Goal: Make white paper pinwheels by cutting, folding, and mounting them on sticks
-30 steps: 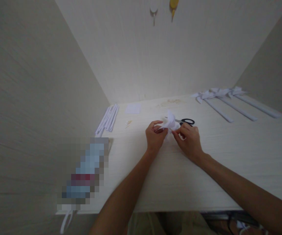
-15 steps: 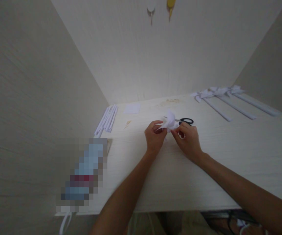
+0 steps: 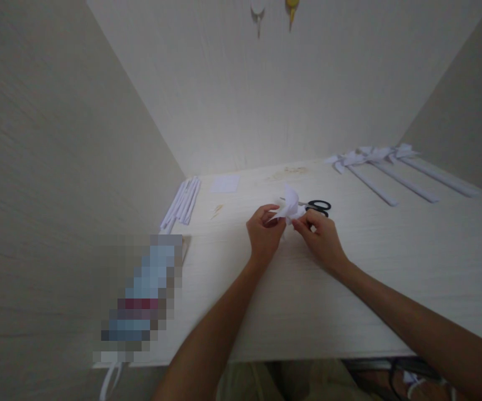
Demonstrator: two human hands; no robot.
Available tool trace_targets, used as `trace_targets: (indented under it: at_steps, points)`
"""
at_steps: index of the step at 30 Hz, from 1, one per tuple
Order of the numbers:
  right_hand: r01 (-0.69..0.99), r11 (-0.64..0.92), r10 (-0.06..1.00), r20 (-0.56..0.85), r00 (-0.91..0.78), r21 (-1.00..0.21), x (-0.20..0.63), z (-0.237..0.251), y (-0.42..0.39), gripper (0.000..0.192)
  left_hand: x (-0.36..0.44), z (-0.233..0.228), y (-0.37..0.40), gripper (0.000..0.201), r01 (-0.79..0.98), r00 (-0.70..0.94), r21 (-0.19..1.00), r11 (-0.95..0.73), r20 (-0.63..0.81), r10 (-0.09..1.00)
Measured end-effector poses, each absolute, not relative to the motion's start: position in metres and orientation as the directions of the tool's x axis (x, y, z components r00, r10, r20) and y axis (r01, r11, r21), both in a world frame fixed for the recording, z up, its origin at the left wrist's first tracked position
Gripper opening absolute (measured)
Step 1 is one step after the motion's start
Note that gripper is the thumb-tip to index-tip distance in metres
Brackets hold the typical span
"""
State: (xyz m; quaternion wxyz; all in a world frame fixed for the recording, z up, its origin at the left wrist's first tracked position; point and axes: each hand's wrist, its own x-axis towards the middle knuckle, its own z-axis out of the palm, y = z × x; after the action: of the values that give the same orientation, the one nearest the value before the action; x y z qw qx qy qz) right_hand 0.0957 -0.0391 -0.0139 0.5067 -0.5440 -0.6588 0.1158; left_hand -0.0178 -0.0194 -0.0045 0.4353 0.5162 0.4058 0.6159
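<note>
A white paper pinwheel with curled points is held up over the middle of the table. My left hand grips it from the left, thumb and fingers closed on the paper. From the right, my right hand has its thumb and forefinger pinched at the pinwheel's lower right edge. Whether a small part sits in that pinch is too small to see. Just behind my right hand lie scissors with black handles, partly covered by the pinwheel and fingers.
Finished-looking pinwheels on rolled paper sticks lie at the back right. Back left are a bundle of paper rolls, a square paper sheet and thin wooden picks. A pixelated object with a white cable sits front left. Walls enclose the table.
The right fingers have shifted slightly at the pinwheel's edge, and more of the scissors' handles shows. My left hand keeps its grip almost unmoved.
</note>
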Motion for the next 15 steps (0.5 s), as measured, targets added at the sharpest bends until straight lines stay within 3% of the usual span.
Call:
trace_targets:
  at_steps: [12, 15]
  points:
    - [0.429, 0.279, 0.932, 0.350, 0.096, -0.859, 0.0921, -0.0144, -0.0402, 0.027, -0.0194, -0.0094, -0.0175, 0.028, -0.087, -0.080, 0.954, -0.288, 0.282, 0.956]
    - [0.478, 0.291, 0.910, 0.394, 0.130, -0.829, 0.0915, -0.0145, -0.0398, 0.025, -0.0196, -0.0091, -0.0174, 0.029, -0.069, -0.082, 0.958, -0.280, 0.274, 0.958]
